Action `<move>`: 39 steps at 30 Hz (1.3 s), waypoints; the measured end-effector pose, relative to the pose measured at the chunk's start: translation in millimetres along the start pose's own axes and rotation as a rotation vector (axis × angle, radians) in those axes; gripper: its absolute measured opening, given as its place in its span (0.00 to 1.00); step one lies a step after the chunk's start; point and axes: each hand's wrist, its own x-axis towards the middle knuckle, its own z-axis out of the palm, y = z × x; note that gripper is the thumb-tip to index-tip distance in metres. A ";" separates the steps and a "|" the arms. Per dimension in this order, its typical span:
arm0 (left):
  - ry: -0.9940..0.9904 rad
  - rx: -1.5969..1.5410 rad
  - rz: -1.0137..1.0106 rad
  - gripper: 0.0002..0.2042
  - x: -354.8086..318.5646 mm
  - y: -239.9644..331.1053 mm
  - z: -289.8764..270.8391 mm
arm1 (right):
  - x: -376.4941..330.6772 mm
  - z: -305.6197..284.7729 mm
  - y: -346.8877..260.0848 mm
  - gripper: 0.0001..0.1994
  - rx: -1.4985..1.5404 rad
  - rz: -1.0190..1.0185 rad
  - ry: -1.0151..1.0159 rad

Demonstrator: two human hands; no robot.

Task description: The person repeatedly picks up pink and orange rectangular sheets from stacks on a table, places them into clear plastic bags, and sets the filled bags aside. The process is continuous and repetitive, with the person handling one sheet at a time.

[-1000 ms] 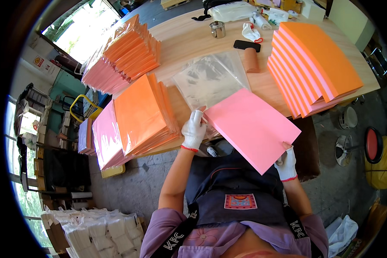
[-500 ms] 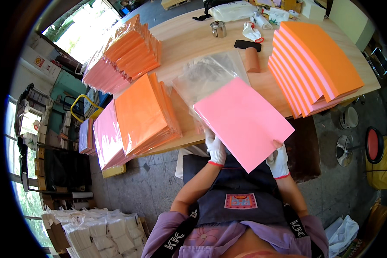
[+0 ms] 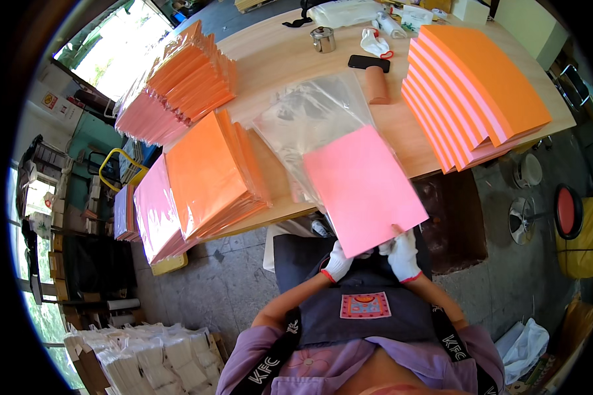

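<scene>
A flat rectangle of pink paper [image 3: 366, 191] is tilted over the table's near edge, in front of my body. My right hand [image 3: 402, 255], in a white knit glove, grips its near edge with a bare thumb tip on top. Also gloved, my left hand [image 3: 339, 262] is at the near left corner, its fingers partly hidden behind the paper. Under the far part of the paper lie clear plastic bags [image 3: 310, 108]. A stack of orange sheets in clear wrap [image 3: 204, 171] lies to the left.
On the table's right stands a tall stack of alternating orange and pink sheets [image 3: 484, 79]. More wrapped stacks [image 3: 191, 72] stand far left. A brown cylinder [image 3: 377, 85], a black phone [image 3: 369, 63], a metal cup [image 3: 323, 39] and a white glove [image 3: 374, 43] lie toward the back. A brown stool [image 3: 451, 224] is below.
The pink paper has turned clockwise and come left, its near edge now more square to me. My left hand has slid from its left side to the near corner; my right hand has moved left.
</scene>
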 end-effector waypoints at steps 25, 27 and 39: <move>0.157 0.364 -0.065 0.15 -17.4 97.9 -28.8 | 99.6 80.1 -52.3 0.15 -1.778 -1.083 -0.717; 0.124 0.402 -0.104 0.16 -17.6 105.2 -31.4 | 134.8 70.9 -46.6 0.15 -1.800 -1.063 -0.795; 0.108 0.320 -0.128 0.11 -22.2 101.2 -47.1 | 25.3 91.3 23.5 0.09 -1.912 -0.889 -0.805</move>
